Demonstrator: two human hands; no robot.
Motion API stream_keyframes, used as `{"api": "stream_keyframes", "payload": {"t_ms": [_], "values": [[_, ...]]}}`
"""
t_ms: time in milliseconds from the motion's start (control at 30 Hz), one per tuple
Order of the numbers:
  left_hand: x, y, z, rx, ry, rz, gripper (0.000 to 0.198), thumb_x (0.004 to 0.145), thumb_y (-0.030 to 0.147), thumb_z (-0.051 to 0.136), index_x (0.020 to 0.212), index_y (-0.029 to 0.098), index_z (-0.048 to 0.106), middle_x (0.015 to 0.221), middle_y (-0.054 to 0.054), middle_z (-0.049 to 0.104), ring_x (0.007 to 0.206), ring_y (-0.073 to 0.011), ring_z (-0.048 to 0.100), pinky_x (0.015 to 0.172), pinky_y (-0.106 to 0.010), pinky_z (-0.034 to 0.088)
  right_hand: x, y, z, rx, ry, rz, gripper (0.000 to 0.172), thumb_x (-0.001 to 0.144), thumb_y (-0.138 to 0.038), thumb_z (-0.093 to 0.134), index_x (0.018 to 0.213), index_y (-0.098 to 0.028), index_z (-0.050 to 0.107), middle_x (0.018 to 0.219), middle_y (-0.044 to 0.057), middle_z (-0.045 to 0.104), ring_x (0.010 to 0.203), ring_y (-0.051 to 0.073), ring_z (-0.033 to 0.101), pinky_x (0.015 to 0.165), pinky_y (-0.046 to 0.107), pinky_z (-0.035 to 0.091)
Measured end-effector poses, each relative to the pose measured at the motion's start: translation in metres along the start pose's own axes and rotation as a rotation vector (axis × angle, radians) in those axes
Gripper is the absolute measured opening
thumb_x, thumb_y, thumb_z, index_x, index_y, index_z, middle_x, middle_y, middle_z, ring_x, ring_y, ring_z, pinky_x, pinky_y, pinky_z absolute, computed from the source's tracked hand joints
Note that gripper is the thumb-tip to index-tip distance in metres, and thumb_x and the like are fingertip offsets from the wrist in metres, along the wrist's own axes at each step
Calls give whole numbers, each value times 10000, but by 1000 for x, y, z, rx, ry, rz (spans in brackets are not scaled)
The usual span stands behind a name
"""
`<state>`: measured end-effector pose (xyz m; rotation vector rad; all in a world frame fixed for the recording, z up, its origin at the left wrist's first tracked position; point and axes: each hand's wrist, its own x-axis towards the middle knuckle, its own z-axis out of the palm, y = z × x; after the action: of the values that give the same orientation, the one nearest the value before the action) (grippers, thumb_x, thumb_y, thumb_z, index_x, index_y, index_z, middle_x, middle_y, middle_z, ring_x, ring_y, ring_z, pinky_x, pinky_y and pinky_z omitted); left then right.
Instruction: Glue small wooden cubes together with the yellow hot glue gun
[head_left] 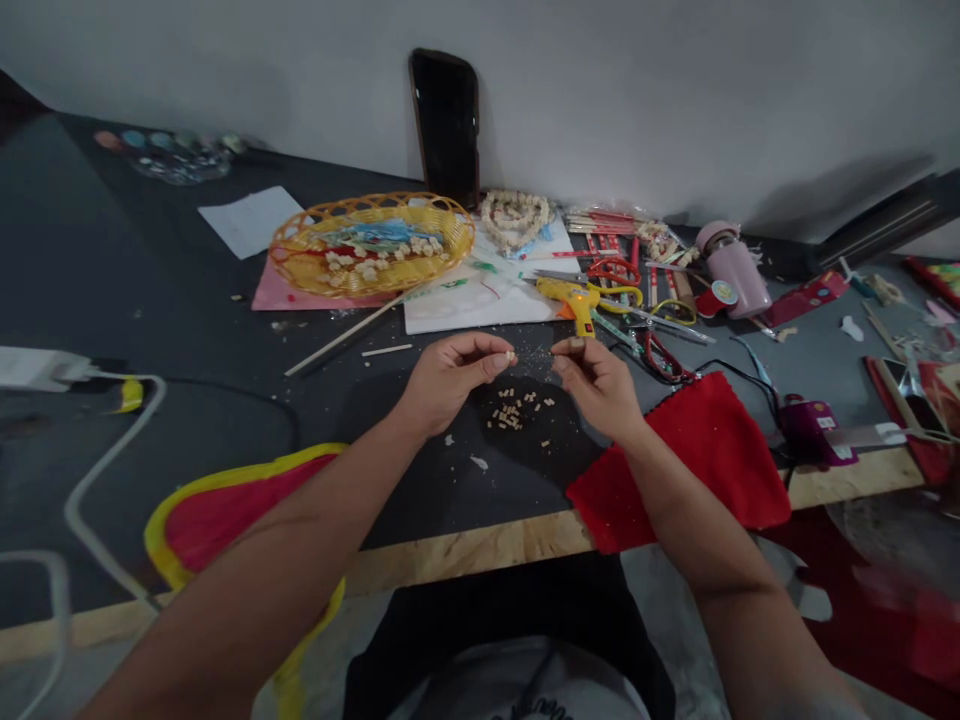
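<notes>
A loose pile of small pale pieces [511, 412] lies on the dark tabletop [405, 490], in front of the person and between the two forearms. The left hand [450, 380] is just beyond the pile and to its left, thumb and fingertips pinched on one small pale bit [511, 357]. The right hand [598, 380] is just beyond the pile and to its right, with thumb and forefinger brought close together; whether anything is gripped there is too small to tell. The two hands are apart, facing each other across a gap, and fine crumbs [534, 354] are scattered on the tabletop beyond the pile. Farther beyond the pile lies a white sheet [442, 317], and beyond it to the right a yellow glue gun [571, 297] with a small orange light, close to yellow-handled scissors [628, 297]. Beyond the pile to the left sits a wicker basket [456, 240] holding pale pieces with blue and red strands, and a long thin stick [349, 335] slants nearby. Well beyond the pile, a dark phone [448, 125] leans upright against the wall. To the right of the pile, a red cloth [720, 450] lies partly under the right forearm, overhanging the table's edge; well beyond that cloth stands a pink bottle [739, 275].
</notes>
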<state>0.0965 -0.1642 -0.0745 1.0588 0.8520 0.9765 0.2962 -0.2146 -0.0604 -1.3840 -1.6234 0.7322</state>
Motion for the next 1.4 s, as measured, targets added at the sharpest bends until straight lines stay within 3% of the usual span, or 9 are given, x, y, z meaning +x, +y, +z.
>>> {"api": "stream_keyframes", "payload": {"t_ms": [167,267,367,500,633,767,1000,1167,1400], "values": [[1,3,0,-71,18,-8,226,641,277,807,816,159,728,787,-49,730,615,-82,542,574,-204,397,1,-4,-11,-382,-236,-219,118,903,-223,503,920,-192,616,951,68,682,920,187,636,819,309,500],[1,3,0,-93,19,-22,227,637,270,808,813,156,722,793,-56,732,640,-93,561,574,-205,399,13,-6,-26,-583,-171,-245,163,921,-213,453,926,-185,613,983,101,677,947,221,622,839,344,489],[2,4,0,-103,13,-33,227,639,268,809,809,148,719,797,-63,736,600,-78,534,564,-203,395,34,-3,-43,-790,-48,-138,166,907,-239,469,974,-150,592,999,146,670,966,271,609,852,391,465],[2,5,1,-110,9,-42,225,636,267,812,803,148,718,787,-58,737,560,-59,502,551,-194,388,60,11,-52,-880,-60,184,332,879,-377,534,1102,-133,516,914,142,687,859,286,642,754,372,463],[2,6,1,-118,13,-42,244,622,274,821,801,147,715,782,-60,736,586,-76,532,548,-201,392,70,27,-43,-761,-83,284,379,838,-465,567,1055,-161,502,869,111,680,814,269,649,716,340,456],[1,6,1,-130,10,-37,253,607,271,828,794,148,712,776,-58,734,584,-76,531,546,-204,394,75,36,-36,-548,33,379,344,755,-418,647,962,-182,507,834,67,651,731,199,620,656,298,457],[2,6,0,-159,13,-48,266,612,267,824,818,146,707,795,-61,734,601,-80,553,539,-197,396,63,25,-41,251,200,487,276,714,-355,657,887,-190,518,653,-41,540,487,75,482,434,190,380],[1,8,1,-186,38,-65,291,593,259,838,817,143,693,782,-58,731,585,-75,553,538,-192,407,29,13,-39,653,46,421,282,647,-297,687,854,-210,518,640,-53,538,514,79,508,476,198,439],[3,9,-2,-237,87,-83,344,557,246,857,856,157,714,754,-55,725,709,-134,638,563,-200,442,4,8,-31,636,-157,380,319,667,-346,636,949,-211,572,849,43,672,621,154,599,510,277,494]]}}
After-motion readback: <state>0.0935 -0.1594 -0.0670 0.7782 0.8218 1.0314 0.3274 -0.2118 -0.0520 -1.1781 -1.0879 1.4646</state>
